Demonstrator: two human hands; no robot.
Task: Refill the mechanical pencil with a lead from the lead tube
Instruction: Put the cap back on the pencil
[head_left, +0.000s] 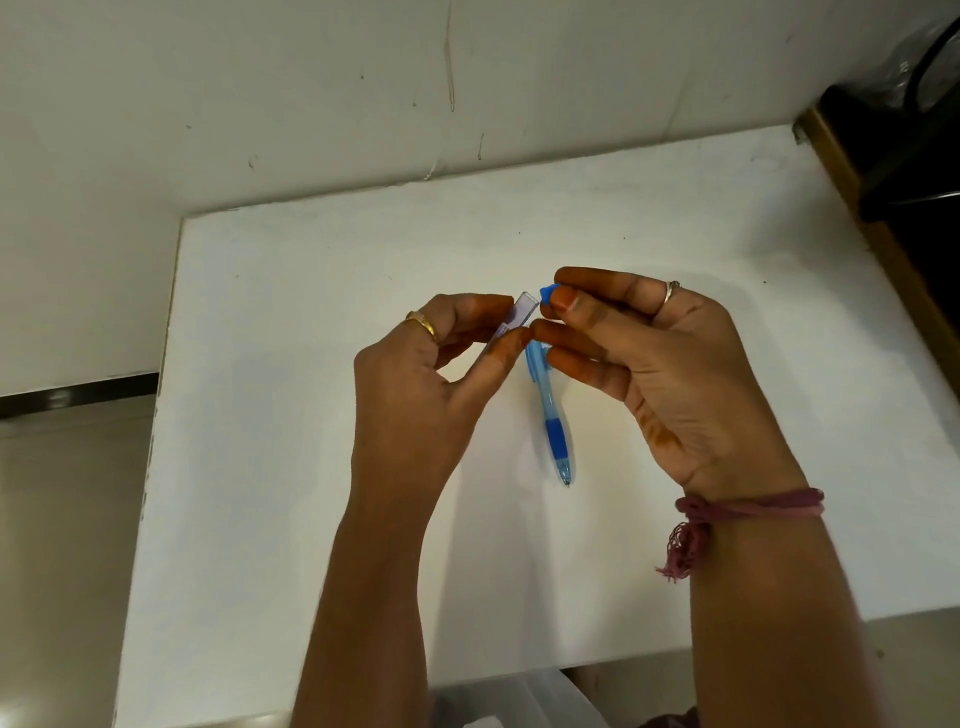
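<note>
My left hand (436, 374) holds a clear lead tube (521, 313) between thumb and fingers, its open end tilted up to the right. Just right of that end, my right hand (654, 358) pinches a small blue cap (548, 294) between thumb and forefinger. The blue translucent mechanical pencil (551, 415) lies on the white table (291, 415) below the hands, tip pointing toward me, its upper end hidden behind my right fingers. No loose lead is visible.
The white wall meets the table's far edge. A dark object with a wooden edge (893, 171) stands at the right rear. The table's left edge (156, 415) drops to the floor. A clear plastic container (519, 701) sits under the near edge.
</note>
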